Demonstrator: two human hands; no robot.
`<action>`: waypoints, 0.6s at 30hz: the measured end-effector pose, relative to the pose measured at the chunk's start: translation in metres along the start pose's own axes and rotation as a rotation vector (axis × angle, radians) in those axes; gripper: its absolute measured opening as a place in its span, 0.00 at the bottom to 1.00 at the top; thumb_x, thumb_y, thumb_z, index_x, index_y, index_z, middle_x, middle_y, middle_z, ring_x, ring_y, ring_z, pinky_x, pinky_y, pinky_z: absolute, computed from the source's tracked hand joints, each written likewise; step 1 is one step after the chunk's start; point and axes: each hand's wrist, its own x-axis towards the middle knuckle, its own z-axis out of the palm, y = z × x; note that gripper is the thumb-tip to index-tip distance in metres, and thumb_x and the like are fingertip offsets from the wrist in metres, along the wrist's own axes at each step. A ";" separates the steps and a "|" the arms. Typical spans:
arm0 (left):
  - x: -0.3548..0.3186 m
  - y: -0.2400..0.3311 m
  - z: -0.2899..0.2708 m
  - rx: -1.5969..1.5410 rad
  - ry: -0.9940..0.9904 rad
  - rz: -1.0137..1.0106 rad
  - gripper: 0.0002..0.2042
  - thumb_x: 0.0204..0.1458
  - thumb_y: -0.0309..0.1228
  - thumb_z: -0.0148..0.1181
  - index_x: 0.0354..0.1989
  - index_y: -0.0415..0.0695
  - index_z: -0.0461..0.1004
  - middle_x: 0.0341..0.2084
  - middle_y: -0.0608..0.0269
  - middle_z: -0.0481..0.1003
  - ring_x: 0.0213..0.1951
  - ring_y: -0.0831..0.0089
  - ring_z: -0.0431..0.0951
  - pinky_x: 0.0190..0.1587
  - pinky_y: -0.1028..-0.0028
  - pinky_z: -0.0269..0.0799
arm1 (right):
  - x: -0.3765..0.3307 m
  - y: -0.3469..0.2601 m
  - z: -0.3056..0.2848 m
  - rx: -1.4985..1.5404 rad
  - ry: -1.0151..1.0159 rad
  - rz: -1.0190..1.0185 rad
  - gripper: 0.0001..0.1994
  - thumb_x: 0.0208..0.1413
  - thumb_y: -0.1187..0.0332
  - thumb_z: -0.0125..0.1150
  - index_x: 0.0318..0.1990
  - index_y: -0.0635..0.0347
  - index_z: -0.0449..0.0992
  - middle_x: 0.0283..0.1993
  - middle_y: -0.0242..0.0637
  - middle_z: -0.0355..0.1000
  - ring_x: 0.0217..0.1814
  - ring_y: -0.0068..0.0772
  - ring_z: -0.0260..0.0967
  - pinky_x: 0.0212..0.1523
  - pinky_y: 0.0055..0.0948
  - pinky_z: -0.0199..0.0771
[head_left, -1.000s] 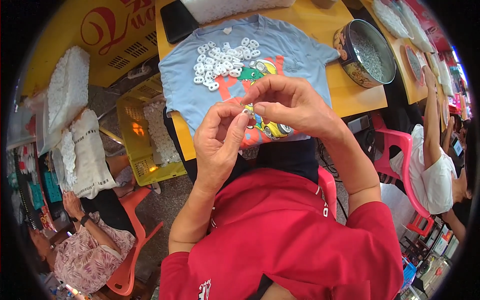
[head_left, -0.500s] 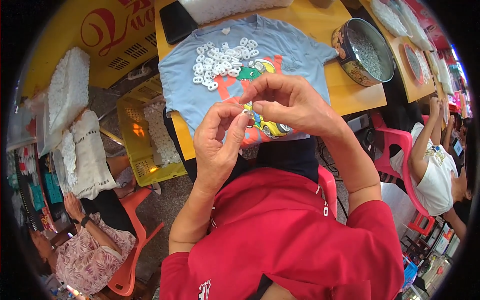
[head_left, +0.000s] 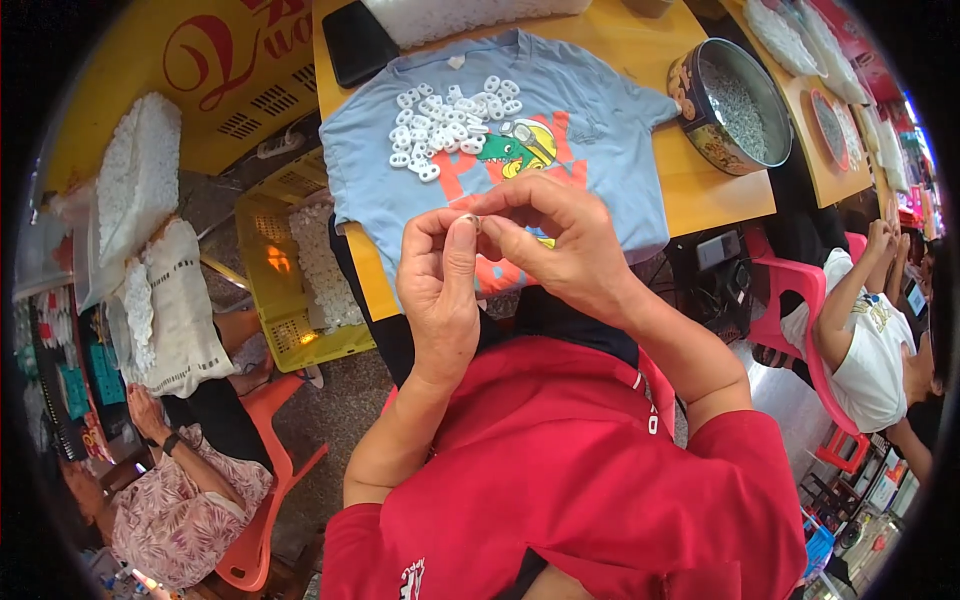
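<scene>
Head view: looking down on close handwork above the near edge of the tabletop (head_left: 715, 205)
Left hand (head_left: 440, 290): pinching a small whitish piece (head_left: 474, 222) between thumb and forefinger, other fingers curled; thumb more upright than half a second ago
Right hand (head_left: 565, 240): pinching at the same piece with thumb and forefinger, remaining fingers bent; lowered and drawn closer to the left than before, with the earlier wide arch of fingers narrowed
Small piece: held in the air over the shirt, toward the near edge, mostly hidden by fingertips
Blue shirt (head_left: 610, 110): spread across the near edge; showing more of the green creature in its print than earlier
White two-holed pieces (head_left: 440, 125): heaped on the shirt toward the left edge, same layout as before
Round tin (head_left: 705, 130): standing at the right edge, unmoved
Black phone-like slab (head_left: 355, 45): lying at the far left corner, unmoved
</scene>
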 end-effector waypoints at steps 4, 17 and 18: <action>0.000 0.000 -0.001 -0.024 0.010 0.023 0.06 0.63 0.28 0.51 0.43 0.39 0.67 0.35 0.66 0.71 0.35 0.81 0.71 0.41 0.80 0.69 | -0.003 -0.003 0.002 0.271 -0.009 0.151 0.07 0.58 0.76 0.60 0.43 0.70 0.76 0.38 0.35 0.74 0.38 0.23 0.73 0.39 0.23 0.75; 0.002 0.000 0.000 -0.018 0.018 0.030 0.05 0.62 0.27 0.52 0.41 0.38 0.68 0.33 0.63 0.72 0.34 0.78 0.71 0.40 0.78 0.70 | -0.004 0.002 0.003 0.598 0.005 0.306 0.08 0.59 0.73 0.60 0.44 0.68 0.75 0.39 0.36 0.75 0.37 0.22 0.71 0.39 0.23 0.74; 0.002 -0.001 0.000 -0.017 0.017 0.028 0.05 0.62 0.27 0.52 0.41 0.38 0.68 0.33 0.63 0.72 0.34 0.78 0.71 0.40 0.78 0.70 | -0.003 0.003 0.002 0.599 0.007 0.307 0.08 0.59 0.73 0.60 0.44 0.68 0.75 0.39 0.36 0.75 0.37 0.22 0.71 0.39 0.23 0.74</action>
